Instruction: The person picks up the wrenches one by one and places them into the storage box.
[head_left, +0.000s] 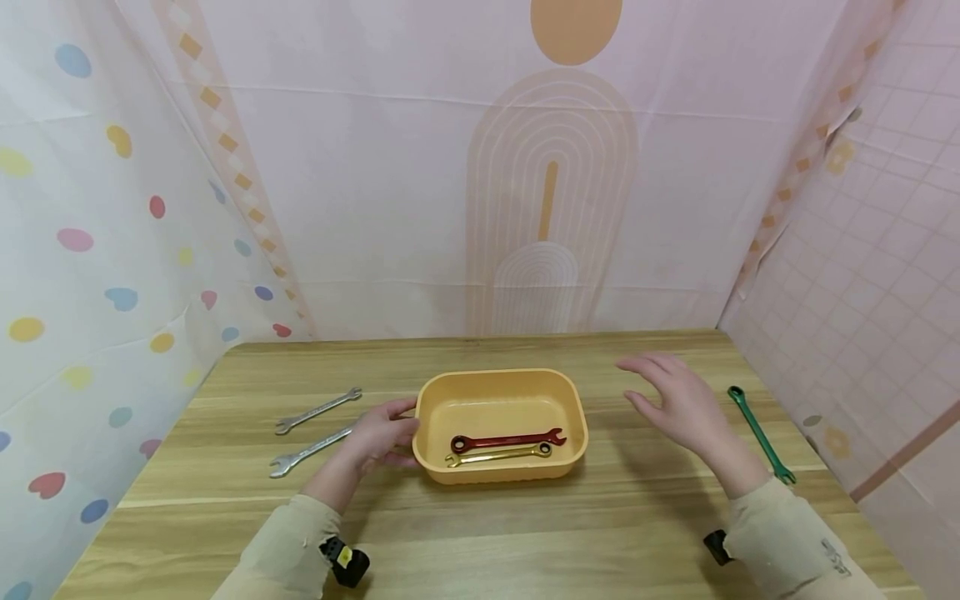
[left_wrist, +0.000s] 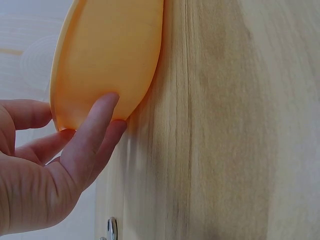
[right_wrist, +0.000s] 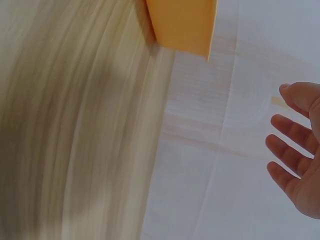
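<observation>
- At the middle of the bench [head_left: 480,533] stands the orange tray [head_left: 498,400], its long side running from 9 to 3 o'clock in the head view.
- Inside the tray, along its 6 o'clock wall, lie a red wrench [head_left: 507,439] and, just beside it toward 6 o'clock, a gold wrench [head_left: 498,455].
- The left hand [head_left: 378,435] is at the tray's 9 o'clock end; its grip is loose, with the thumb [left_wrist: 92,137] laid against the tray's outer wall and the other fingers only lightly bent.
- The right hand [head_left: 678,404] hangs above the bench at 3 o'clock of the tray, apart from it, fingers spread and holding nothing.
- At 3 o'clock of the right hand, a green wrench [head_left: 761,434] lies on the bench.
- At 9 o'clock of the left hand lie two silver wrenches [head_left: 318,410], the nearer one partly under that hand.
</observation>
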